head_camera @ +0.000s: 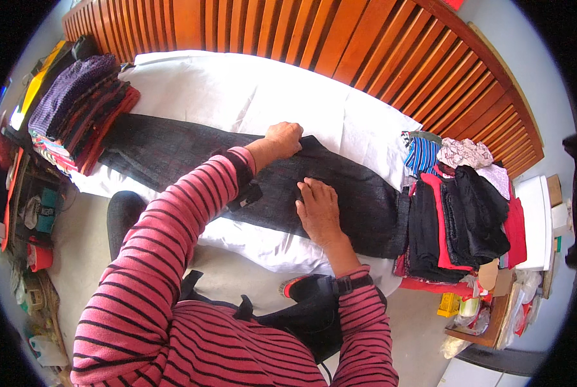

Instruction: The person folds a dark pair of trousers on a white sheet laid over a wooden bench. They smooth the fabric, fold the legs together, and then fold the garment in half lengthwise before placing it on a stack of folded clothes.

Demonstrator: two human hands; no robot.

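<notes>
A long dark grey garment [361, 193], apparently trousers, lies lengthwise across a white sheet [288, 92]. At its far edge, near the middle, my left hand [283, 139] has its fingers curled on the cloth, which rises in a small peak beside them. My right hand [319, 213] rests palm down on the garment, nearer to me, with fingers slightly spread and nothing held. Under my left forearm a small black piece [250, 194] shows on the garment's near side; what it is, I cannot tell. The left fingertips are partly hidden.
Folded clothes form a stack [83, 111] at the left end, touching the garment. More folded black and red clothes [455, 217] are piled at the right. A slatted wooden headboard [327, 43] runs along the far side. A wooden box [487, 321] with bags stands lower right.
</notes>
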